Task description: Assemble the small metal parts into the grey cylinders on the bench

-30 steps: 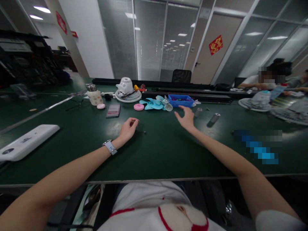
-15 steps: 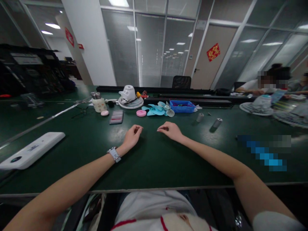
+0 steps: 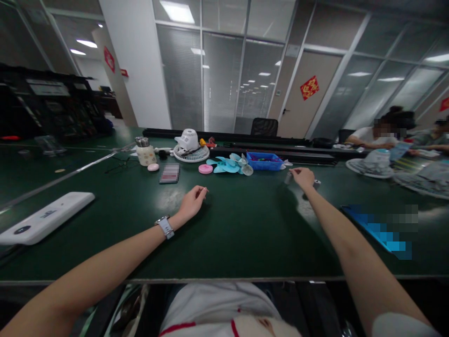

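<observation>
Left hand point(image 3: 192, 202) curled, grip too small to tell, right hand point(image 3: 303, 178) at left cylinder point(image 3: 288, 179), clamped or not unclear, partly hiding right cylinder point(image 3: 317, 183).

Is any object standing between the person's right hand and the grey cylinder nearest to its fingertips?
Nothing visible stands between the right hand and that grey cylinder, though whether they touch is unclear. The second cylinder is off to the right, partly hidden.
</observation>
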{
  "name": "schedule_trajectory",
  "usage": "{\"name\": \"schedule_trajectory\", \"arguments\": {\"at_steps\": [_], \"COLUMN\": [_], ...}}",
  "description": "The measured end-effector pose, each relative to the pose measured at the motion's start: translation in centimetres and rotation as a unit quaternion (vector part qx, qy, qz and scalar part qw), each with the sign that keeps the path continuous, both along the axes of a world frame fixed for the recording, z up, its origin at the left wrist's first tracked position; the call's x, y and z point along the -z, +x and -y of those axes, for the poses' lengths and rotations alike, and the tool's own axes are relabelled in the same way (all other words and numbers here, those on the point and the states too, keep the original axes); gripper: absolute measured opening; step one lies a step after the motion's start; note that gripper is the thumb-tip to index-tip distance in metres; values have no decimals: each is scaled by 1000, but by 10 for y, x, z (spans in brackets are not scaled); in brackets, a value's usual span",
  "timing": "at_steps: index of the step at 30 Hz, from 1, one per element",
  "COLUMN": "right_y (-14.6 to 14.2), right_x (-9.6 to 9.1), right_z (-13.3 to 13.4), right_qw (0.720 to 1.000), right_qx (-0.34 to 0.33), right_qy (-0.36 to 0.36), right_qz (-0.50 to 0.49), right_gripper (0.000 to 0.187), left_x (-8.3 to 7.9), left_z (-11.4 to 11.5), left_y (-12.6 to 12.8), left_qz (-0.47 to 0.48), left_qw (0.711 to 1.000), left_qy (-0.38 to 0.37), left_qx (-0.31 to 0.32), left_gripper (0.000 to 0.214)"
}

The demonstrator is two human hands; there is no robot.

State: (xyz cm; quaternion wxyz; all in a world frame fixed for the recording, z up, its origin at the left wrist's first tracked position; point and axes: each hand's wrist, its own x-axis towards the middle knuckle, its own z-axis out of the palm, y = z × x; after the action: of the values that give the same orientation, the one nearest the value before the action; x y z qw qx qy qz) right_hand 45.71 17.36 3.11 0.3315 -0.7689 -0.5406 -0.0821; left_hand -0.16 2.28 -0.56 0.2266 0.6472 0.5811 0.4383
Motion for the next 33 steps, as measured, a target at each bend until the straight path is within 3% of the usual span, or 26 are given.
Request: {"name": "schedule_trajectory", "arguments": {"at_steps": [10,14,17,20,29,31,33], "right_y": [0,0,-1,-2,-7,-20,-44], "right_x": [12,30,46,55,44,38,34], "right_z": [1,-1,-3,-5,4,12,25], "right_qw": [1000,999,998,997,994,993,987], "right_qx": [-4,-28,-26,-16,-26,-30,-77], "right_qy": [1,20,-4,-13,4,16,32], "right_qz": [-3,-37,-64,-71,-102,-113,-135], "right_gripper": [34,40,48,43,34,33,33], "left_x": [3,3,4,4,6,5,2], "left_z": [-1,-2,-2,-2,-2,-2,1], "left_y": [-1,-1,-2,-2,-4,-3,-1], "left_qz": [-6,-10,-13,-14,-12,-6,-8], "left_qw": [1000,1000,1000,1000,1000,1000,999], "left_qy": [-12,-14,-13,-13,-9,-7,-2], "left_qx": [8,8,11,11,21,29,49], "left_gripper": [42,43,43,42,37,37,39]}}
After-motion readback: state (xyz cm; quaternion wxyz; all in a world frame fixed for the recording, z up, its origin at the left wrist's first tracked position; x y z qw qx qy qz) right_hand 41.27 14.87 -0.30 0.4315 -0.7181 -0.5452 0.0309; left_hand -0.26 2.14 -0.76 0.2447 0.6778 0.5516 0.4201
